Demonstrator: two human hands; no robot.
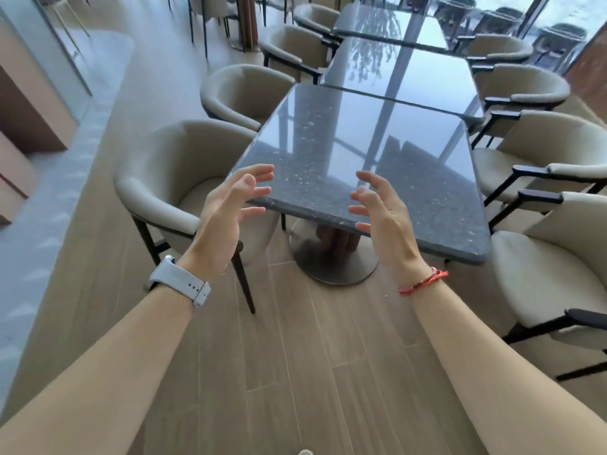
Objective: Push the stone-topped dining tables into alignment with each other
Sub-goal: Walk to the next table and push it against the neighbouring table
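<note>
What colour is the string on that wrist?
The wrist string is red, seen in the head view.

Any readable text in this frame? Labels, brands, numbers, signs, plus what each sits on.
None readable.
The nearest stone table top shows only speckle and window reflections.
The watch on the left wrist shows its band only, no face or logo.
The chairs show no tags or marks.

Both arms reach forward, left hand [226, 211] and right hand [381, 215] spread, palms facing.
</note>
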